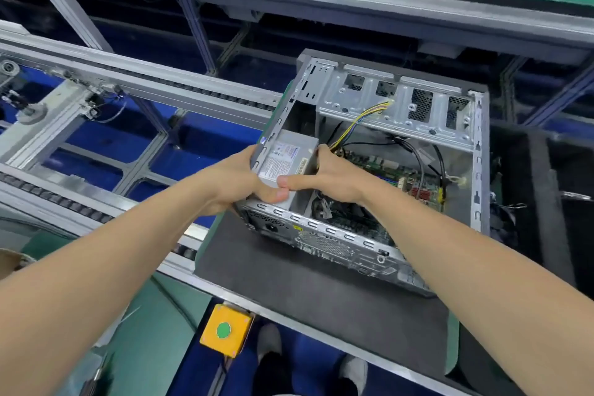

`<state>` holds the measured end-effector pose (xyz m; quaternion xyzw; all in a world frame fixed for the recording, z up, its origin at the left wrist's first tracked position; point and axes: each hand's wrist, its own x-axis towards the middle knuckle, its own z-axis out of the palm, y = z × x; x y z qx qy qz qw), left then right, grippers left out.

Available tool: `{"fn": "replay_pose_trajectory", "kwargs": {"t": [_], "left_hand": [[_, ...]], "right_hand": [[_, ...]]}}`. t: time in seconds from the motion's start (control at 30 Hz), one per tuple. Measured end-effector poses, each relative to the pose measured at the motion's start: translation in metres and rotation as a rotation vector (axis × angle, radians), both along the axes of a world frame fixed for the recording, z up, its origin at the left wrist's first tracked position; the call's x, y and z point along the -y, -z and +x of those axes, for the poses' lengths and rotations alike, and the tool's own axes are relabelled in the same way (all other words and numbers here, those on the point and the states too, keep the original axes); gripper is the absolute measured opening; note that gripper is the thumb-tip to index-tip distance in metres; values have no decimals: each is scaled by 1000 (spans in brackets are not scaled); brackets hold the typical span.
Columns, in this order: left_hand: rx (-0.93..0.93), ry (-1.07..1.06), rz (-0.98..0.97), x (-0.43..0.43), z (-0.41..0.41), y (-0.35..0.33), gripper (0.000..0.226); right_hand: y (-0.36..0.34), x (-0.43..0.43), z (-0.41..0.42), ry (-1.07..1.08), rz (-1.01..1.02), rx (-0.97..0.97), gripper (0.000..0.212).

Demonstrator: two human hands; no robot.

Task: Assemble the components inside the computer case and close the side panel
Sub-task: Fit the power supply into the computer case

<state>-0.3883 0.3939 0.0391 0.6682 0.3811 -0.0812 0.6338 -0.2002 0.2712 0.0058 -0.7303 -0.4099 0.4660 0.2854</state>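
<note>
On the dark foam mat (289, 286), the open computer case (398, 100) lies sideways while the left hand (238, 183) and right hand (334, 177) curl their fingers around the power supply (286, 157) in its near-left corner, apparently seating it; next, it needs pressing flush against the rear panel (321, 244).

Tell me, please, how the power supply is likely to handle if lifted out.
The power supply is a metal box, so probably stiff and heavy for its size; the left hand and right hand both grip it. Its smooth sides may be slippery. The coloured wires nearby, if attached, would trail floppily and could snag on the case.
</note>
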Motion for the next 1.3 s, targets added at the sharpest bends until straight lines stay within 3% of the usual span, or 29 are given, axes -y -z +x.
{"fn": "replay_pose_trajectory", "kwargs": {"t": [0.23,0.33,0.43,0.53,0.67,0.77,0.87,0.9,1.0,1.3], "left_hand": [[-96,3,16,7,2,-14,91],[-74,-25,-53,5,-3,-15,79],[-7,-140,-64,8,-4,-8,55],[13,-240,25,17,1,-1,42],[-26,-460,47,21,11,0,51],[-48,-416,-6,21,12,0,58],[-52,-361,-33,19,12,1,66],[-58,-344,-34,18,12,0,68],[-80,-268,6,17,11,-1,74],[35,-237,180,12,14,10,61]], "right_hand": [[-6,7,-5,-15,-19,61,132],[-6,9,-5,23,-50,132,131],[-6,1,4,94,-23,73,106],[-9,-15,9,105,-66,29,115],[-4,-26,12,58,-129,20,118],[-1,-27,17,16,-140,-52,95],[-5,-31,26,-17,-130,-106,33],[-6,-33,29,-18,-137,-117,30],[3,-39,31,-43,-173,-147,83],[14,-51,38,-59,-111,-235,65]]}}
